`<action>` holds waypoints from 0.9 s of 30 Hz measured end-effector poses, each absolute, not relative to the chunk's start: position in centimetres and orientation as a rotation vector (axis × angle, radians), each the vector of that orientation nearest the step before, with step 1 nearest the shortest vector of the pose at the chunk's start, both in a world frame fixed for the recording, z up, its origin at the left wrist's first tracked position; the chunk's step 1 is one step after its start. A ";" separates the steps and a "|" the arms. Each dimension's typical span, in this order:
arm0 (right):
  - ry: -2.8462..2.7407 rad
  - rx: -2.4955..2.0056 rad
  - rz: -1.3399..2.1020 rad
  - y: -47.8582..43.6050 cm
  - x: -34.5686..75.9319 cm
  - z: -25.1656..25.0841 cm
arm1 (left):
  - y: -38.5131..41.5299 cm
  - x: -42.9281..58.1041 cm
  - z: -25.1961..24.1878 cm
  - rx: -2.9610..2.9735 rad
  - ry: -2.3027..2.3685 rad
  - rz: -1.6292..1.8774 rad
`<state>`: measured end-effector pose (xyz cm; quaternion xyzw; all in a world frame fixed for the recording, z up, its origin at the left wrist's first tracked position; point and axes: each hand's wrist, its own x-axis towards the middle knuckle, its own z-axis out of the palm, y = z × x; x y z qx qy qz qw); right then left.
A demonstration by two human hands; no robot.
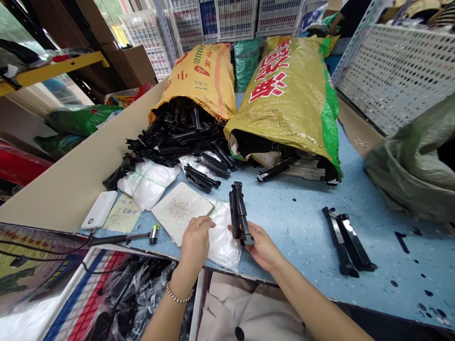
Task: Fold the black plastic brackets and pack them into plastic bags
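Observation:
My right hand [262, 246] grips a pair of long, narrow black plastic parts [239, 213], held side by side and nearly upright above the table's front edge. My left hand [196, 239] is closed, fingertips pressed together; anything between them is too small to make out. It hovers over the corner of a pale square board [183, 210] scattered with tiny bits. Beneath and between both hands lies a white plastic bag [224, 237]. Two more black parts with shiny strips [349, 241] rest on the table to the right.
Orange [204, 76] and yellow-green [287, 94] woven sacks lie at the back, with a heap of black parts [177, 137] spilling out. A hammer [121, 238], white power bank [99, 210], note [122, 213] and tied plastic bundle [147, 182] are left. A grey-green sack [415, 156] stands right.

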<state>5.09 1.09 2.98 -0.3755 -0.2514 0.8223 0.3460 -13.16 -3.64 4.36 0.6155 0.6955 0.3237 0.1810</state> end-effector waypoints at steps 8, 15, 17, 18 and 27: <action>-0.400 -0.741 2.675 -2.3 9.1 1.8 | -3.2 -14.5 4.1 1.784 1.914 0.736; -0.385 -0.828 2.665 -2.1 7.0 -0.3 | -6.9 -11.0 5.7 2.004 1.617 0.720; -0.588 -0.942 2.483 -2.0 6.5 0.3 | -8.3 -8.9 6.5 2.059 1.416 0.650; -0.658 -0.974 2.411 -2.2 6.4 0.8 | -8.9 -8.0 6.9 2.049 1.362 0.636; -1.716 -0.941 2.104 -2.7 12.8 7.0 | -16.7 -18.1 12.1 1.608 1.675 0.368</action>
